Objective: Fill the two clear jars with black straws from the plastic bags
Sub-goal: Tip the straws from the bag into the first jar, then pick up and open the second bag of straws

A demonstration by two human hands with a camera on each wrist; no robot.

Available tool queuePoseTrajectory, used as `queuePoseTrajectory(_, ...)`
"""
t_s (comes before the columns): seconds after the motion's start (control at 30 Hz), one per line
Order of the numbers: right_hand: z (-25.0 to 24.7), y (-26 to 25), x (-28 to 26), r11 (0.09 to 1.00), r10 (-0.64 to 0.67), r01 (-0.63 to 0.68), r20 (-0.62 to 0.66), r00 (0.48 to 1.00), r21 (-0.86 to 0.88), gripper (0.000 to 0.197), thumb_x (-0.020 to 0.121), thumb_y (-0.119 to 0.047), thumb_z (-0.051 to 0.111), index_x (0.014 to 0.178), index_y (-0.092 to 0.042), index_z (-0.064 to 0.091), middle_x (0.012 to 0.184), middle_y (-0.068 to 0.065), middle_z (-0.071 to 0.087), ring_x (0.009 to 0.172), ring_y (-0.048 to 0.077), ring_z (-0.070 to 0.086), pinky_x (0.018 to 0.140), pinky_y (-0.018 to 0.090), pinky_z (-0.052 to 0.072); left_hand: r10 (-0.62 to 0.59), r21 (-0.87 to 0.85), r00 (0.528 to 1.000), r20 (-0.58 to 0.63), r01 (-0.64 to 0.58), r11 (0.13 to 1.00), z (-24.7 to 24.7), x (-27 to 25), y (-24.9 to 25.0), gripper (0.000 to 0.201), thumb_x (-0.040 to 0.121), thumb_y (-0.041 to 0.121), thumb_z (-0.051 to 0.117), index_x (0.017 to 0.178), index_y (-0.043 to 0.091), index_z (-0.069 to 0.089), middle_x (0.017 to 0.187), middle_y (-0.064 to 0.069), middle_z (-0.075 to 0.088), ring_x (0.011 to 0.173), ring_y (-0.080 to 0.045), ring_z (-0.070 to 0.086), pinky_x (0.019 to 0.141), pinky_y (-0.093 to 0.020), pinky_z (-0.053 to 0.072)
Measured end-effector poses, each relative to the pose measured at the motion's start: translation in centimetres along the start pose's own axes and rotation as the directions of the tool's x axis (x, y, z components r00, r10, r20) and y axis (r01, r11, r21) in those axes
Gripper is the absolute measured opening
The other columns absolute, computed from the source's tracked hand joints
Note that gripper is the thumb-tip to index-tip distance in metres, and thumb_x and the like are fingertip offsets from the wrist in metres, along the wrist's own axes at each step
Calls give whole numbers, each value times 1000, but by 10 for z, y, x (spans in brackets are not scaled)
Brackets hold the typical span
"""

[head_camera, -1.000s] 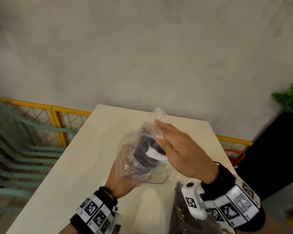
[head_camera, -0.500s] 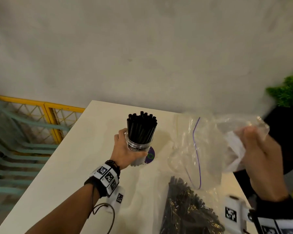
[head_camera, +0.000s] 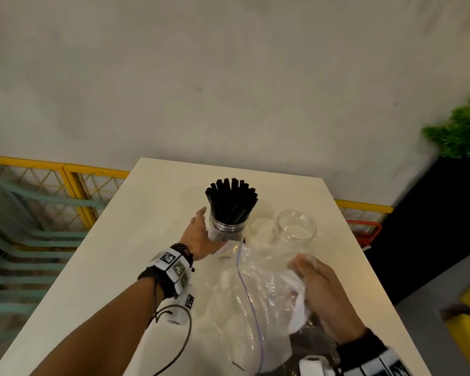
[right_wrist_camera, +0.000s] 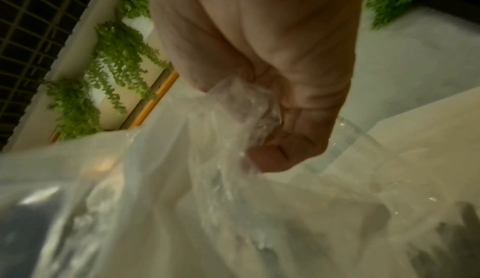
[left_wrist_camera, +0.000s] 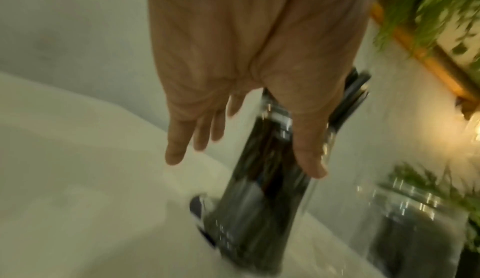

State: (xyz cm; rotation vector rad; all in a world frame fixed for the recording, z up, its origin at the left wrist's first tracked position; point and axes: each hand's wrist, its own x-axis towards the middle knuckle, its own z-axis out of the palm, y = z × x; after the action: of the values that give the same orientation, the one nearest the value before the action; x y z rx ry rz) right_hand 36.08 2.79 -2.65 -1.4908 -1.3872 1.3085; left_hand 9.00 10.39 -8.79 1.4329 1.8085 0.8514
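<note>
A clear jar (head_camera: 228, 229) packed with black straws (head_camera: 231, 198) stands upright on the white table (head_camera: 114, 267). My left hand (head_camera: 203, 226) is at its left side with fingers (left_wrist_camera: 179, 144) straight and spread and the thumb against the jar (left_wrist_camera: 259, 200). To its right stands the second clear jar (head_camera: 296, 229), empty. My right hand (head_camera: 310, 275) grips a crumpled, empty clear zip bag (head_camera: 244, 294) just in front of that jar; in the right wrist view its fingers (right_wrist_camera: 291, 146) are curled round the plastic (right_wrist_camera: 202, 179).
A second plastic bag holding black straws (head_camera: 310, 337) lies at the table's near edge under my right wrist. A yellow mesh fence (head_camera: 73, 185) and green chairs (head_camera: 17, 234) are to the left. A black planter (head_camera: 440, 218) with greenery stands to the right.
My left hand has loosened from its grip on the filled jar and its fingers are now straight. My right hand has brought the empty bag down and leftward, in front of the empty jar.
</note>
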Motion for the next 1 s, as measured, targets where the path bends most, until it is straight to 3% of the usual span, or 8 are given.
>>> queuePoseTrajectory(0.17,36,-14,14,993,8,10,157,988,-116,28,102,-32,46,86,-16,63,78,4,61,71,21,53,62,34,42,32,-112,995,-91,-43,993,-77,-76,5,50,71,71,64,91,26,72,93,4,76,89,-14,71,84,-39,56)
queuePoseTrajectory(0.33,88,-32,19,989,88,-52,260,962,-142,23,101,-31,47,100,-15,64,90,8,62,66,14,57,53,25,47,357,26,890,-285,-365,930,-108,-158,47,38,81,65,59,96,31,68,101,20,72,101,10,62,86,-11,46)
queuePoseTrajectory(0.43,113,-38,24,972,226,-233,326,918,-18,35,98,-41,51,120,-15,60,105,9,64,72,21,66,57,36,62,539,272,819,-197,-483,833,-104,-177,51,39,81,66,55,102,35,67,103,27,65,101,11,59,84,-6,43)
queuePoseTrajectory(0.57,117,-34,27,932,228,-133,262,938,-337,70,90,-66,48,137,-15,42,114,5,61,95,28,70,61,35,61,270,520,947,175,-322,791,-87,-155,9,71,75,87,32,126,43,56,138,17,54,136,-8,44,114,-38,37)
queuePoseTrajectory(0.67,88,-34,17,914,150,-46,229,962,-404,59,94,-60,46,134,-17,46,115,6,64,94,27,73,65,35,61,27,675,965,261,-202,709,-82,-134,-19,64,85,74,40,142,45,38,161,15,25,153,-11,7,125,-43,6)
queuePoseTrajectory(0.73,59,-36,6,946,128,-60,198,972,-317,45,98,-53,46,119,-16,60,109,6,69,86,27,75,66,33,58,52,656,968,244,-204,727,-85,-125,-25,58,88,69,45,141,45,41,159,15,29,152,-11,13,124,-44,10)
queuePoseTrajectory(0.87,-10,-21,-15,906,-13,3,-22,1000,-424,23,101,-36,50,100,-19,66,89,3,73,71,22,73,57,20,50,298,531,944,144,-328,782,-94,-116,-21,43,81,77,46,100,43,66,115,20,60,111,-12,61,98,-41,47)
queuePoseTrajectory(1.0,-61,24,-33,806,-29,-115,-233,972,-580,16,100,-26,54,90,-19,65,83,1,71,65,17,70,58,30,52,474,449,873,115,-471,759,-96,-124,-5,33,79,67,45,78,39,63,89,18,60,77,-11,62,72,-39,55)
